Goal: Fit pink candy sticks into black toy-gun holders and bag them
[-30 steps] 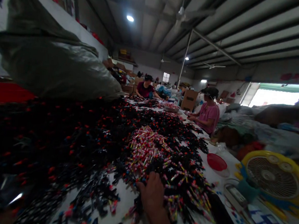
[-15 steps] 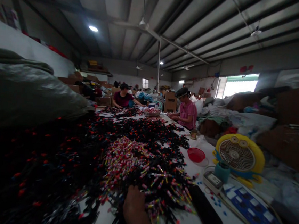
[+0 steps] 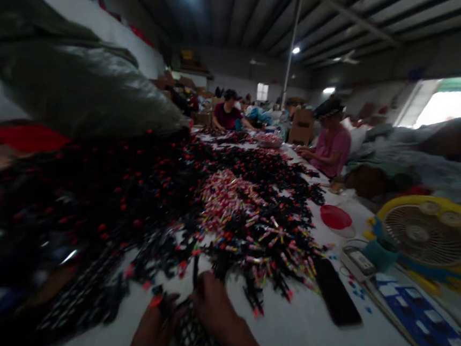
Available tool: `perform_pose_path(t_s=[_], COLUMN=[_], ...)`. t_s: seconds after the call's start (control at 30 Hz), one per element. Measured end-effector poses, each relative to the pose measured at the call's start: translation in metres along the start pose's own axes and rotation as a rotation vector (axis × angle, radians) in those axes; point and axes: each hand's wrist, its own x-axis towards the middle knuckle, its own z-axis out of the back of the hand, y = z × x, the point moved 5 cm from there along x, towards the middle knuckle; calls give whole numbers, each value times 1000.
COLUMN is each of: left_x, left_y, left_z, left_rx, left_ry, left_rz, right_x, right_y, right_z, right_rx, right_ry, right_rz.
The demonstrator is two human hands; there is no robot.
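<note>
My left hand (image 3: pixel 155 325) is low in the view, its fingers closed round a small black plastic piece with an orange tip (image 3: pixel 157 299). Close beside it on the right, my right hand (image 3: pixel 215 303) pinches a thin dark piece (image 3: pixel 195 271) that stands up from the fingers; blur hides its exact kind. Below and between the hands lies a black-and-white patterned thing (image 3: pixel 195 339), partly covered by them. Just beyond them spreads a heap of black pieces with orange tips (image 3: pixel 152 187), topped by a pile of small pink-and-yellow wrapped tubes (image 3: pixel 226 197).
Right of the heap lie a black phone (image 3: pixel 337 292), a red basket (image 3: pixel 335 217), a blue cup (image 3: pixel 380 253), a power socket block (image 3: pixel 358 262) and a yellow fan (image 3: pixel 427 233). A big grey-green sack (image 3: pixel 85 85) leans at left. Two people (image 3: pixel 332 141) sit farther along the table.
My right hand has drawn back from the pile toward me. My left hand has come into view, holding a black piece. The camera has tilted down and turned left.
</note>
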Motion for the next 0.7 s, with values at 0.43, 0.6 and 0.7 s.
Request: perform_pose_path(t_s=[0.43,0.6,0.7], left_x=[-36,-37,-36], left_y=[-8,-6,-4], left_z=[8,10,8], left_rx=[35,-22,-37], left_ry=[100,134,128], left_rz=[55,25,24], right_x=[-5,-9,-15], right_y=[-20,-15,-9], right_z=[-12,-17,-17], right_rx=[247,160,106], right_ry=[168,201,199], right_rz=[42,15,35])
